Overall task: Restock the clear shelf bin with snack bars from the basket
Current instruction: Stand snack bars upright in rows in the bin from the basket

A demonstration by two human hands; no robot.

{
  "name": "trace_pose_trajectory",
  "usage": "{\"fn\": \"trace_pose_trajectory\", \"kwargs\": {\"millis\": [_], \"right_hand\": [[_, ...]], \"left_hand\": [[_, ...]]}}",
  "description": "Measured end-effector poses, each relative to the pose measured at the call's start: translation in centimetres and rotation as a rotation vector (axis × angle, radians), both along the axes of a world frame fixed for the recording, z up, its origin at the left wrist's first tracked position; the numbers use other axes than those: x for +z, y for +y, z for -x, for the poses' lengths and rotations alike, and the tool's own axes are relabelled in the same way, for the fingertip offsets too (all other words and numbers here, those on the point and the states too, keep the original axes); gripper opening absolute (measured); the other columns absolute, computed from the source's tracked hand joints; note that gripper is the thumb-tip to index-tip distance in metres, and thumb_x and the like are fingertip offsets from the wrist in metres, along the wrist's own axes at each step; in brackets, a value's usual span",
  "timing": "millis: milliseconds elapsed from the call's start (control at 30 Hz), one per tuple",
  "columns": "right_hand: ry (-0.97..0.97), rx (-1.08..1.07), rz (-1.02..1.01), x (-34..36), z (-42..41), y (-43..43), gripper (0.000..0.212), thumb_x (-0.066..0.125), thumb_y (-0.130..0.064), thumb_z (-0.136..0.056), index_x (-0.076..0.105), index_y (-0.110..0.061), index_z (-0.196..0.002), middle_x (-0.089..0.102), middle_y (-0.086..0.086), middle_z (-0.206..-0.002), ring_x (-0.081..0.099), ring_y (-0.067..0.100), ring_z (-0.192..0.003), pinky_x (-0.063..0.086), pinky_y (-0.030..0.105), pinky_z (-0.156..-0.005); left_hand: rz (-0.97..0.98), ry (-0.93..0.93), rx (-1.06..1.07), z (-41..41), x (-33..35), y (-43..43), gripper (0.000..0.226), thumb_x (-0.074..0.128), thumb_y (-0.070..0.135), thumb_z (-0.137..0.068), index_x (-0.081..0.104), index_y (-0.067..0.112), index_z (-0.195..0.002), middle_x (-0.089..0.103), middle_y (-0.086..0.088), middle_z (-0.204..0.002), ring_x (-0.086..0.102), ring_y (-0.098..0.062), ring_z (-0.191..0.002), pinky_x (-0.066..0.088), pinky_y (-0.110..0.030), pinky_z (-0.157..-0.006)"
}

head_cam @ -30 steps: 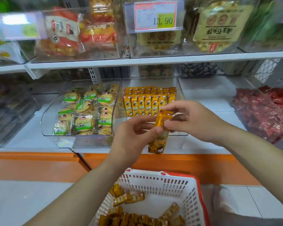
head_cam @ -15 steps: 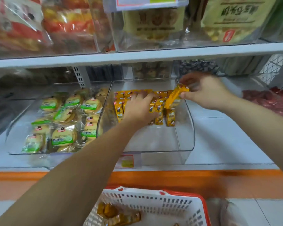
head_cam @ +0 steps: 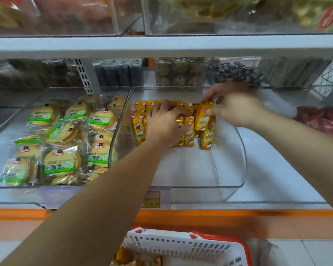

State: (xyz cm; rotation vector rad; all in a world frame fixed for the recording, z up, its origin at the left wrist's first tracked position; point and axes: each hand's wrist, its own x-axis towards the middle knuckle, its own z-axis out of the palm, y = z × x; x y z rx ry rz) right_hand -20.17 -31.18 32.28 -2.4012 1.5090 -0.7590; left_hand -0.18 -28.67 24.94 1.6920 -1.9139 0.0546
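Note:
The clear shelf bin point(head_cam: 231, 181) stands on the lower shelf with rows of yellow snack bars point(head_cam: 139, 127) standing at its back. My left hand point(head_cam: 164, 123) lies flat on top of those rows, its fingers spread over the bars. My right hand point(head_cam: 233, 104) pinches one yellow snack bar point(head_cam: 204, 116) by its top end, holding it upright over the right end of the rows. The front half of the bin holds nothing. A white basket point(head_cam: 183, 246) with a red rim is at the bottom edge, with a few yellow bars showing inside.
To the left, a second clear bin point(head_cam: 12, 191) holds green-labelled round biscuit packs. Red wrapped sweets point(head_cam: 321, 120) lie at the far right. The upper shelf board point(head_cam: 161, 46) runs close above the hands. Dark snack packs stand behind the bins.
Both hands went from holding the bar above the basket forward into the bin. The left hand let go and settled on the rows; the right lowered the bar upright at the right end.

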Motion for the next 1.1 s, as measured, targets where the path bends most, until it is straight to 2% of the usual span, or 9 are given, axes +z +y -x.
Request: {"fn": "trace_pose_trajectory", "kwargs": {"millis": [200,333,400,567,733,867,933,1033,1100], "right_hand": [[0.499,-0.019,-0.022,1.5,-2.7,-0.3,0.033,0.084,-0.036,-0.076,0.065,-0.029,-0.102,0.066,-0.002,-0.101,0.061,0.021,-0.088,0.043,0.028,-0.065],[0.816,-0.022,0.046,0.8,-4.5,-1.0,0.038,0.082,-0.05,-0.073,0.061,-0.028,-0.097,0.061,-0.003,-0.091,0.053,0.02,-0.082,0.038,0.031,-0.073],[0.879,-0.032,0.045,0.3,-4.8,-1.2,0.04,0.08,-0.051,-0.073,0.055,-0.028,-0.094,0.053,-0.004,-0.086,0.047,0.019,-0.08,0.034,0.033,-0.074],[0.794,-0.001,0.019,0.4,-4.0,-1.0,0.039,0.08,-0.053,-0.073,0.06,-0.03,-0.098,0.061,-0.003,-0.096,0.055,0.021,-0.084,0.034,0.029,-0.067],[0.457,-0.024,0.041,2.5,-2.0,4.0,0.038,0.079,-0.05,-0.075,0.065,-0.029,-0.104,0.063,0.0,-0.106,0.059,0.024,-0.096,0.051,0.034,-0.078],[0.246,0.031,0.056,3.5,-0.5,11.7,0.028,0.078,-0.048,-0.076,0.063,-0.034,-0.094,0.058,-0.009,-0.098,0.058,0.017,-0.092,0.05,0.039,-0.079],[0.182,0.113,0.029,2.9,-0.2,15.5,0.024,0.077,-0.046,-0.076,0.064,-0.034,-0.093,0.058,-0.013,-0.097,0.055,0.012,-0.086,0.051,0.04,-0.077],[0.258,0.209,-0.109,-0.4,-0.7,19.6,0.021,0.071,-0.046,-0.079,0.063,-0.034,-0.095,0.057,-0.015,-0.096,0.054,0.008,-0.086,0.051,0.038,-0.077],[0.37,0.248,-0.22,-3.9,-1.4,21.3,0.023,0.067,-0.048,-0.081,0.062,-0.034,-0.098,0.059,-0.013,-0.1,0.057,0.011,-0.093,0.051,0.037,-0.079]], "left_hand": [[-0.001,0.005,0.011,0.1,-0.1,0.1,0.041,0.08,0.048,-0.078,0.071,0.039,-0.117,0.056,0.002,-0.133,0.044,-0.027,-0.13,0.03,-0.044,-0.108],[0.01,-0.001,0.008,0.1,-0.3,0.1,0.041,0.081,0.047,-0.077,0.071,0.038,-0.116,0.057,0.002,-0.131,0.045,-0.027,-0.127,0.033,-0.045,-0.106],[0.016,0.014,0.0,0.0,-0.5,-0.1,0.041,0.082,0.046,-0.076,0.072,0.038,-0.115,0.058,0.001,-0.13,0.046,-0.027,-0.126,0.033,-0.045,-0.106],[-0.047,-0.065,0.005,0.1,0.0,-0.2,0.047,0.079,0.049,-0.079,0.068,0.037,-0.123,0.055,0.0,-0.136,0.045,-0.028,-0.13,0.033,-0.047,-0.108],[-0.228,-0.116,-0.024,0.1,4.0,2.4,0.047,0.07,0.048,-0.087,0.062,0.037,-0.133,0.053,0.0,-0.144,0.046,-0.025,-0.135,0.029,-0.044,-0.114],[-0.241,0.043,-0.267,-1.7,7.4,9.9,0.028,0.075,0.038,-0.089,0.071,0.028,-0.114,0.065,0.011,-0.108,0.063,-0.012,-0.101,0.05,-0.03,-0.087],[-0.357,-0.022,-0.407,-3.2,8.1,14.4,0.019,0.074,0.041,-0.089,0.071,0.033,-0.106,0.068,0.02,-0.094,0.064,0.001,-0.085,0.054,-0.024,-0.076],[-0.607,-0.156,-0.461,-4.9,6.1,19.8,0.016,0.069,0.042,-0.09,0.069,0.033,-0.103,0.072,0.016,-0.092,0.066,0.001,-0.083,0.056,-0.027,-0.077],[-0.75,-0.322,-0.467,-5.3,3.3,22.0,0.019,0.066,0.043,-0.094,0.067,0.033,-0.109,0.072,0.012,-0.102,0.066,-0.007,-0.094,0.054,-0.03,-0.084]]}}
